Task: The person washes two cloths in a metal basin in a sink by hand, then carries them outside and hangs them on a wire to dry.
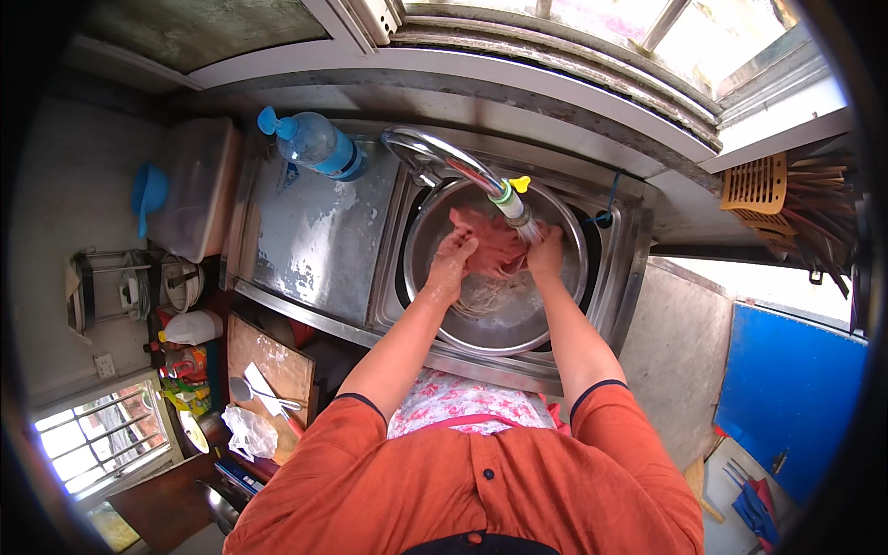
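A wet piece of pinkish-red meat or cloth, which of the two I cannot tell (pixel 489 239), hangs between my hands over a round stainless steel basin (pixel 499 340). My left hand (pixel 452 260) grips its left side, the thumb on top. Close under the faucet's outlet, my right hand (pixel 546 251) holds its right edge; the fingertips are partly hidden by spray. Water runs from the curved chrome faucet (pixel 472 166), which has a pale nozzle and a yellow lever, and stirs the water in the basin. The basin sits in a steel sink (pixel 614 277).
A blue-capped plastic bottle (pixel 322 147) stands on the drainboard (pixel 312 250). Left of that is a lidded translucent bin (pixel 191 187) with a blue scoop (pixel 149 194). A knife (pixel 262 388) lies on a wooden board (pixel 277 361) at lower left. Chopsticks fill a yellow basket (pixel 756 184) at right.
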Tool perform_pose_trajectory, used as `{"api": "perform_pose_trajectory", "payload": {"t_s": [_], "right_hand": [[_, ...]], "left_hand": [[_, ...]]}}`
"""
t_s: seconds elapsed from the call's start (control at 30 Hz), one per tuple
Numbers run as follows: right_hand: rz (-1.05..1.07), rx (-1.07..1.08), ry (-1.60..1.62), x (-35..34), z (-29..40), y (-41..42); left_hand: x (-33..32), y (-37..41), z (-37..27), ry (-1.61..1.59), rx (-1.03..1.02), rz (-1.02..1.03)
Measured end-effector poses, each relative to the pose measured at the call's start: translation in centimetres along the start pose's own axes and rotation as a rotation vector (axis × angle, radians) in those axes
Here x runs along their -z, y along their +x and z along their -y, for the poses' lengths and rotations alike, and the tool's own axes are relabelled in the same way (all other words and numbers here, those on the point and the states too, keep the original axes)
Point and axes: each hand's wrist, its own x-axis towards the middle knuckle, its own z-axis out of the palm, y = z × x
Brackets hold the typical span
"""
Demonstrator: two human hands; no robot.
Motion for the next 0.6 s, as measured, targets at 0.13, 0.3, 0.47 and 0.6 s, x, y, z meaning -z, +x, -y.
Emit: {"api": "perform_pose_trajectory", "payload": {"t_s": [0.13, 0.3, 0.47, 0.6], "right_hand": [[0.173, 0.523, -0.505, -2.4, -2.5, -3.1], [0.282, 0.340, 0.038, -1.8, -2.9, -2.2], [0.384, 0.418, 0.095, 2.4, 8.7, -10.1], [0.406, 0.545, 0.373, 7.0, 14.2, -18.2]], "left_hand": [[1.2, 1.4, 1.4, -0.102, 0.035, -0.105], [1.0, 2.0, 3.1, -0.178, 0.193, -0.006], [0.1, 2.7, 2.2, -0.263, 0.211, 0.261], [1.7, 2.5, -0.3, 0.152, -0.047, 0.581]]}}
